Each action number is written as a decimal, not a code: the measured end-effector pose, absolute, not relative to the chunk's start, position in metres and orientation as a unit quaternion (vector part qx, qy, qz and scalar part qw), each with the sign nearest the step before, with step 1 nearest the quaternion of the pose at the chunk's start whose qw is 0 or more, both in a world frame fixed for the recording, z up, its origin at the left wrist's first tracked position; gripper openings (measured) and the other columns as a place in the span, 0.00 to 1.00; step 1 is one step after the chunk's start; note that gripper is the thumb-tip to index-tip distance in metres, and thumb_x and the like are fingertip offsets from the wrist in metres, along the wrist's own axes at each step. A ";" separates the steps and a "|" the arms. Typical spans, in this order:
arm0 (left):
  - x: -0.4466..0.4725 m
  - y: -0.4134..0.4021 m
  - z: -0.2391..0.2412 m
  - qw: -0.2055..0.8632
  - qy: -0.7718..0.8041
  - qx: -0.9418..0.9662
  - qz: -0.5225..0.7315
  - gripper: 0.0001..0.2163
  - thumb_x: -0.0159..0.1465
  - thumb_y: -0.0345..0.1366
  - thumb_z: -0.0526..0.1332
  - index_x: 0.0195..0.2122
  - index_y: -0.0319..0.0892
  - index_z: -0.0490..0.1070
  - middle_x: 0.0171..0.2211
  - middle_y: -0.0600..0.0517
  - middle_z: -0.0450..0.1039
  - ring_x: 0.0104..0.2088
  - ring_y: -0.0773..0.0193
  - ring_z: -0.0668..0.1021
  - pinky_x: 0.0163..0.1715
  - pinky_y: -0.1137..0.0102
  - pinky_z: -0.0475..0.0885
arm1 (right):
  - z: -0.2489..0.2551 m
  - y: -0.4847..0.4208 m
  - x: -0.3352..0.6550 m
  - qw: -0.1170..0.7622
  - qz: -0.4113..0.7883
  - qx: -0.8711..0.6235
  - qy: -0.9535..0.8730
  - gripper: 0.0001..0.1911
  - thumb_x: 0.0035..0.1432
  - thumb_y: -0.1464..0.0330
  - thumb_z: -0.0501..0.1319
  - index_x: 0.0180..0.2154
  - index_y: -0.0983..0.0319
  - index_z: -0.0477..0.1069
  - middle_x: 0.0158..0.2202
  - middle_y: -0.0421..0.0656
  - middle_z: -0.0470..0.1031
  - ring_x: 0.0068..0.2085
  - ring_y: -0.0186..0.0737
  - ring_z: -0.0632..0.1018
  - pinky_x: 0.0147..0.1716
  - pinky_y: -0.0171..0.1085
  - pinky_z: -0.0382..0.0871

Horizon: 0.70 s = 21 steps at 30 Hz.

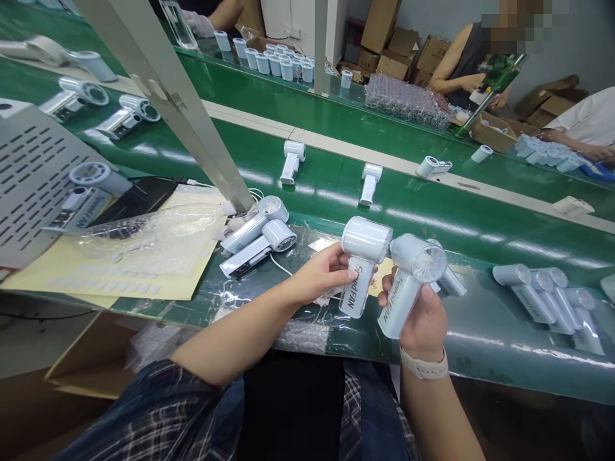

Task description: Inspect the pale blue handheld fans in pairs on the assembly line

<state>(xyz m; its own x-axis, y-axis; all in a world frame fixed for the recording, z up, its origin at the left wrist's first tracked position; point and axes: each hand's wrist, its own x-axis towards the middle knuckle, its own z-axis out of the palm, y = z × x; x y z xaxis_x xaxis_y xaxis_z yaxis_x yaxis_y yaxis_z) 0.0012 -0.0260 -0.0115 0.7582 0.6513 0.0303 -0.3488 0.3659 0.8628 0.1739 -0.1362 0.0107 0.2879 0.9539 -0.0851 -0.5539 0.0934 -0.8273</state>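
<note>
My left hand [331, 272] is closed round the handle of a pale blue handheld fan [365, 240], its "Speed FAN" lettering facing me. A second pale blue fan [408, 275] with the same lettering is gripped in my right hand [425, 323], close beside the first. Both fans are held upright, slightly tilted, above the bench edge. Part of another fan [451, 280] shows behind my right hand. Left of my left hand, two fans [254, 246] lie together on the bench, with a white cable near them.
Several fans [552, 301] lie in a row at the right. The green conveyor [327, 173] carries spaced-out fans. A slanted metal post [192, 121] rises at left, near a yellow sheet [177, 282] and a perforated grey box [38, 179]. Other people sit across the line.
</note>
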 end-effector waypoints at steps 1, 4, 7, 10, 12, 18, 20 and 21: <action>0.001 -0.026 -0.011 0.808 0.167 0.474 0.307 0.25 0.57 0.42 0.74 0.52 0.40 0.69 0.41 0.44 0.82 0.41 0.55 0.83 0.42 0.63 0.76 | 0.009 -0.137 0.175 0.699 0.534 -0.404 -0.251 0.16 0.59 0.54 0.66 0.45 0.55 0.76 0.35 0.43 0.77 0.32 0.43 0.77 0.24 0.39 0.74; 0.002 -0.025 -0.011 0.811 0.167 0.473 0.300 0.29 0.54 0.44 0.76 0.52 0.41 0.68 0.40 0.45 0.82 0.39 0.57 0.83 0.40 0.65 0.76 | 0.004 -0.139 0.176 0.717 0.501 -0.422 -0.237 0.17 0.61 0.55 0.65 0.49 0.53 0.75 0.41 0.43 0.78 0.37 0.46 0.79 0.30 0.44 0.78; 0.003 -0.025 -0.011 0.818 0.154 0.472 0.292 0.31 0.51 0.48 0.77 0.49 0.42 0.66 0.39 0.46 0.82 0.40 0.55 0.84 0.39 0.65 0.76 | 0.001 -0.139 0.176 0.718 0.491 -0.438 -0.228 0.17 0.64 0.55 0.62 0.52 0.51 0.73 0.40 0.43 0.80 0.38 0.49 0.81 0.35 0.49 0.79; 0.004 -0.025 -0.010 0.823 0.151 0.469 0.283 0.32 0.48 0.50 0.78 0.46 0.42 0.65 0.38 0.46 0.82 0.40 0.54 0.84 0.40 0.65 0.76 | 0.001 -0.137 0.175 0.710 0.494 -0.456 -0.211 0.15 0.66 0.57 0.61 0.52 0.53 0.72 0.36 0.43 0.81 0.35 0.48 0.82 0.38 0.51 0.79; 0.005 -0.025 -0.010 0.822 0.157 0.468 0.284 0.33 0.46 0.52 0.78 0.46 0.42 0.65 0.37 0.47 0.82 0.38 0.56 0.84 0.40 0.65 0.76 | 0.001 -0.135 0.173 0.701 0.498 -0.472 -0.196 0.15 0.66 0.59 0.60 0.52 0.54 0.72 0.35 0.43 0.82 0.34 0.47 0.82 0.36 0.49 0.79; 0.001 -0.025 -0.004 0.771 0.185 0.548 0.266 0.31 0.53 0.51 0.75 0.50 0.41 0.66 0.41 0.45 0.81 0.43 0.54 0.83 0.42 0.62 0.78 | -0.001 -0.138 0.175 0.694 0.479 -0.483 -0.235 0.15 0.65 0.60 0.59 0.50 0.57 0.74 0.40 0.45 0.83 0.40 0.52 0.84 0.42 0.53 0.80; -0.003 -0.027 -0.002 0.686 0.204 0.635 0.291 0.25 0.57 0.44 0.72 0.52 0.41 0.67 0.46 0.43 0.80 0.46 0.52 0.83 0.44 0.61 0.78 | 0.000 -0.144 0.178 0.688 0.429 -0.490 -0.321 0.17 0.64 0.61 0.61 0.53 0.56 0.73 0.49 0.46 0.81 0.51 0.55 0.82 0.52 0.58 0.76; -0.004 -0.029 -0.002 0.625 0.202 0.683 0.320 0.23 0.58 0.40 0.71 0.52 0.42 0.68 0.48 0.42 0.80 0.48 0.51 0.83 0.46 0.59 0.78 | 0.001 -0.147 0.179 0.669 0.390 -0.503 -0.384 0.19 0.62 0.63 0.64 0.55 0.55 0.73 0.53 0.46 0.80 0.56 0.56 0.79 0.58 0.60 0.71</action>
<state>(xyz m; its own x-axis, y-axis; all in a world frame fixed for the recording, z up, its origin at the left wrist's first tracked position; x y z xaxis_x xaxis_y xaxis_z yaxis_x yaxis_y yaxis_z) -0.0042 -0.0285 -0.0017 0.7136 0.6755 0.1856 -0.1243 -0.1386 0.9825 0.1788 -0.1465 0.0015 0.4015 0.9077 0.1219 -0.1359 0.1907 -0.9722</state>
